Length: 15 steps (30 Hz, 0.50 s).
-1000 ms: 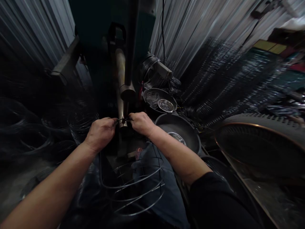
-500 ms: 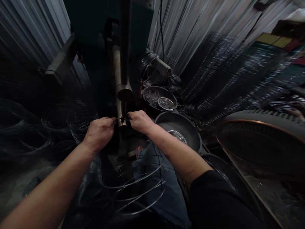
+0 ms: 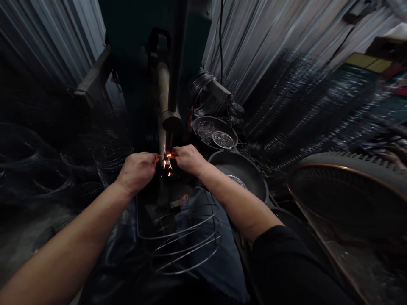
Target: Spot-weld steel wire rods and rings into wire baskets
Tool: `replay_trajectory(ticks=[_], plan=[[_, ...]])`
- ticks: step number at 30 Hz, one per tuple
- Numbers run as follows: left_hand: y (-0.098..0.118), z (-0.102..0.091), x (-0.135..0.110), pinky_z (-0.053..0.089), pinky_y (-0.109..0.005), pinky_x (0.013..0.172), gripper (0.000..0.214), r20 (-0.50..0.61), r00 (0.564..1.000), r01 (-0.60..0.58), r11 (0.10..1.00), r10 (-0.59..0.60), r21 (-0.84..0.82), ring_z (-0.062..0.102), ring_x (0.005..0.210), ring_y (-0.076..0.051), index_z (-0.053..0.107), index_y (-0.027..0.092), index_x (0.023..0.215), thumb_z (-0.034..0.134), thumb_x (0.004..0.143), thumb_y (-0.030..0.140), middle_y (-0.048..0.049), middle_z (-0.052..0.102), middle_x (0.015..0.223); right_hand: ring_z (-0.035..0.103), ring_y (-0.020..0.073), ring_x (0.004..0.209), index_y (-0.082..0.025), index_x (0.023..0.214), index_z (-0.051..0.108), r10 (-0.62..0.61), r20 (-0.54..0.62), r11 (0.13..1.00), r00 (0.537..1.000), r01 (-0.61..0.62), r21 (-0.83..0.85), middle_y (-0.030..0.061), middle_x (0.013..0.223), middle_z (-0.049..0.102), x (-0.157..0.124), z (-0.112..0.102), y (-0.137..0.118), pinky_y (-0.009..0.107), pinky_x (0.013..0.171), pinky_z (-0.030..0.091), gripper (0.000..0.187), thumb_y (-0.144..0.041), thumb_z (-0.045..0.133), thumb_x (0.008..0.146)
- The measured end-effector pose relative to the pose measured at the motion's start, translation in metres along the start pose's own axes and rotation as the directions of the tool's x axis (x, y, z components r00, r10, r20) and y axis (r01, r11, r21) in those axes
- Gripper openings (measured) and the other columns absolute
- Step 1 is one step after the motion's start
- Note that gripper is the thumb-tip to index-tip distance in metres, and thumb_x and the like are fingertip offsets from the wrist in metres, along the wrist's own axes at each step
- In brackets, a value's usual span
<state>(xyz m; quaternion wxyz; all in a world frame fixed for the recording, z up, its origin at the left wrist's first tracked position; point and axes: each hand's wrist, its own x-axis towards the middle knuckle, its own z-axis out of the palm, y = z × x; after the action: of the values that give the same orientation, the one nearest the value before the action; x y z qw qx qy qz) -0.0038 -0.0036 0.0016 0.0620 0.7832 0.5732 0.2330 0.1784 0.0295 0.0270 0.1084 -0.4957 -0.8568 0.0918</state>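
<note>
My left hand is closed in a pinch on one end of a thin metal wire, just left of the spot welder's electrodes. On the other side, my right hand pinches the same short stretch of wire. Orange sparks fly between my hands, where the upper electrode meets the wire over the lower arm. A round wire frame of several rings hangs or rests below my hands, over my legs. I cannot tell whether it joins the wire in my fingers.
Right of the welder stand a grey pan with small wire grids and a round metal piece, and a larger grey bowl. A large round fan-like object is farther right. Coiled wire lies behind; wire rings fill the dark left side.
Bright sparks have appeared at the electrodes between my hands. Both hands keep their pinch in nearly the same place; the view has shifted slightly.
</note>
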Motion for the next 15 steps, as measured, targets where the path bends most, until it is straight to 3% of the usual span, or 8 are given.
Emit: replay_trajectory(ticks=[3, 6, 8, 11, 13, 15], plan=[[0.001, -0.002, -0.001, 0.05, -0.038, 0.086, 0.033, 0.0, 0.999, 0.047, 0.996, -0.047, -0.078, 0.067, 0.094, -0.027, 0.074, 0.016, 0.098, 0.045, 0.085, 0.027, -0.0117, 0.072, 0.1, 0.066, 0.0204, 0.091, -0.013, 0.096, 0.073, -0.004, -0.02, 0.997, 1.0, 0.005, 0.083, 0.0105, 0.092, 0.073, 0.002, 0.001, 0.005, 0.024, 0.076, 0.044, 0.018, -0.019, 0.058, 0.087], [0.001, -0.003, -0.01, 0.051, -0.034, 0.088, 0.03, -0.025, 0.978, 0.184, 0.907, -0.209, -0.379, 0.067, 0.095, -0.024, 0.074, 0.019, 0.1, 0.056, 0.08, 0.032, -0.0078, 0.073, 0.098, 0.066, 0.0177, 0.08, -0.013, 0.092, 0.073, 0.06, -0.058, 0.926, 0.997, -0.034, 0.377, 0.0064, 0.086, 0.073, -0.004, 0.005, 0.018, 0.023, 0.071, 0.046, 0.016, -0.016, 0.063, 0.081], [0.001, -0.002, -0.018, 0.053, -0.029, 0.077, 0.034, 0.021, 0.928, 0.294, 0.693, -0.373, -0.658, 0.068, 0.084, -0.021, 0.074, 0.02, 0.102, 0.066, 0.074, 0.037, -0.0056, 0.074, 0.092, 0.062, 0.0135, 0.06, -0.013, 0.099, 0.072, 0.168, -0.043, 0.754, 0.985, -0.101, 0.649, 0.0027, 0.077, 0.07, -0.015, 0.01, 0.028, 0.023, 0.058, 0.046, 0.025, -0.023, 0.068, 0.076], [0.005, 0.002, -0.028, 0.045, -0.021, 0.049, 0.043, 0.154, 0.826, 0.356, 0.288, -0.542, -0.889, 0.059, 0.056, -0.012, 0.074, 0.017, 0.099, 0.076, 0.062, 0.039, -0.0038, 0.07, 0.074, 0.046, 0.0076, 0.04, -0.012, 0.102, 0.07, 0.344, 0.022, 0.387, 0.939, -0.163, 0.907, -0.0017, 0.06, 0.062, -0.034, 0.02, 0.033, 0.02, 0.04, 0.035, 0.044, -0.037, 0.074, 0.067], [0.008, 0.003, -0.03, 0.033, -0.017, 0.039, 0.043, 0.2, 0.783, 0.345, 0.145, -0.589, -0.927, 0.048, 0.045, -0.007, 0.075, 0.014, 0.093, 0.079, 0.056, 0.036, -0.0017, 0.064, 0.062, 0.042, 0.0061, 0.038, -0.01, 0.095, 0.071, 0.442, 0.038, 0.216, 0.896, -0.148, 0.965, -0.0022, 0.053, 0.058, -0.043, 0.025, 0.03, 0.018, 0.037, 0.028, 0.046, -0.039, 0.077, 0.059], [0.011, 0.002, -0.029, 0.026, -0.016, 0.036, 0.043, 0.217, 0.768, 0.336, 0.091, -0.603, -0.937, 0.041, 0.04, -0.004, 0.075, 0.012, 0.09, 0.081, 0.053, 0.033, 0.0003, 0.058, 0.055, 0.041, 0.0058, 0.038, -0.01, 0.088, 0.071, 0.505, 0.054, 0.123, 0.862, -0.134, 0.983, -0.0016, 0.05, 0.056, -0.047, 0.028, 0.024, 0.017, 0.036, 0.025, 0.044, -0.036, 0.08, 0.054]])
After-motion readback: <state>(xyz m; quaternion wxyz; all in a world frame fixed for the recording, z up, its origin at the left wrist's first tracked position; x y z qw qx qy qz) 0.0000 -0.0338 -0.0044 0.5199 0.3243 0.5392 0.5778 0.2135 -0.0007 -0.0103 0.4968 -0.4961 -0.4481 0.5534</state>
